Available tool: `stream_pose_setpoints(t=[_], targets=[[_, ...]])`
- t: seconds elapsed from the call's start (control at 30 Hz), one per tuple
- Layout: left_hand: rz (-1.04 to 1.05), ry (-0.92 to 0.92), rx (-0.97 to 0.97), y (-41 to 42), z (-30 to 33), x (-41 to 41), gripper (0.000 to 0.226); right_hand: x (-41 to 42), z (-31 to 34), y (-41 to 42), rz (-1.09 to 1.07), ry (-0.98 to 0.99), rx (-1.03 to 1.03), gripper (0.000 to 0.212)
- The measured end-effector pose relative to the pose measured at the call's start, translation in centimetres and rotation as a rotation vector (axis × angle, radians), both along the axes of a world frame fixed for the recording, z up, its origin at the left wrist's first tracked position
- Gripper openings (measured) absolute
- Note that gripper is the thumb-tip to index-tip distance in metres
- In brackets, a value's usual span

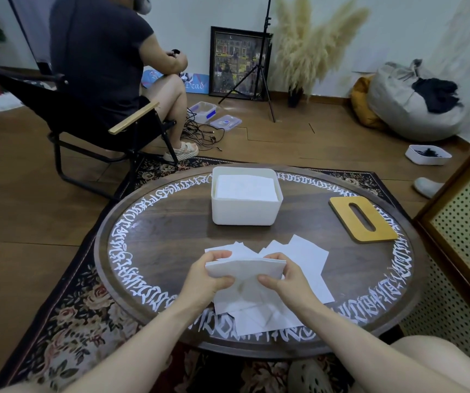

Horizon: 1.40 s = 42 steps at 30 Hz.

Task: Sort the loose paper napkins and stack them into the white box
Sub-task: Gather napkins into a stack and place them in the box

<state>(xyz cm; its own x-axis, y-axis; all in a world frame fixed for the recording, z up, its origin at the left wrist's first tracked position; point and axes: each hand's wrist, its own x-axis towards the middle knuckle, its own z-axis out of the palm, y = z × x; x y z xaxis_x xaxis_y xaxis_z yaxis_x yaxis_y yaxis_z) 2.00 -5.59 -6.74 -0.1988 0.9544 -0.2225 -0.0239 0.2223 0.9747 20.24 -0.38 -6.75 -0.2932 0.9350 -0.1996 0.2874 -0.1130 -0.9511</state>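
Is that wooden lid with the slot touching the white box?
Apart. The head view shows the wooden lid lying flat to the right of the white box, with a wide strip of bare table between them.

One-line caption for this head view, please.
Both hands, left and right, grip a napkin bundle above loose napkins, near the part-filled white box.

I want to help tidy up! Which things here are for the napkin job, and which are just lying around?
For the job:
napkins in hands
loose napkins
white box
left hand
right hand

Just lying about:
wooden lid
small tray
pampas grass
picture
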Motion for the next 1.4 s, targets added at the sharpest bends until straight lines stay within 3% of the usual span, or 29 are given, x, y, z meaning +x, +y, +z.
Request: stream_pose_setpoints(t=[0.47, 0.63, 0.83, 0.97, 1.13, 1.4], targets=[[0.125, 0.250, -0.027, 0.0, -1.0, -0.7, 0.031, 0.4, -2.3, 1.0, -0.038, -0.194, -0.044, 0.026], [0.223, 0.343, -0.049, 0.4, -1.2, -0.8, 0.016, -0.1, -0.5, 0.9, -0.113, -0.137, -0.067, 0.010], [0.402, 0.118, 0.033, 1.7, 0.6, -0.6, 0.024, -0.6, 2.3, 0.9, -0.170, 0.015, -0.051, 0.003], [0.467, -0.016, 0.088, 2.5, 1.9, -0.4, 0.022, -1.1, 3.4, 1.4, -0.210, 0.006, 0.044, 0.003], [0.480, -0.055, 0.106, 4.0, 3.9, -0.5, 0.021, -1.8, 4.2, 3.4, -0.255, -0.062, 0.124, 0.004], [0.445, 0.030, 0.035, 7.6, 5.7, -2.1, 0.022, -2.4, 6.0, 7.9, -0.308, -0.108, 0.189, 0.010]])
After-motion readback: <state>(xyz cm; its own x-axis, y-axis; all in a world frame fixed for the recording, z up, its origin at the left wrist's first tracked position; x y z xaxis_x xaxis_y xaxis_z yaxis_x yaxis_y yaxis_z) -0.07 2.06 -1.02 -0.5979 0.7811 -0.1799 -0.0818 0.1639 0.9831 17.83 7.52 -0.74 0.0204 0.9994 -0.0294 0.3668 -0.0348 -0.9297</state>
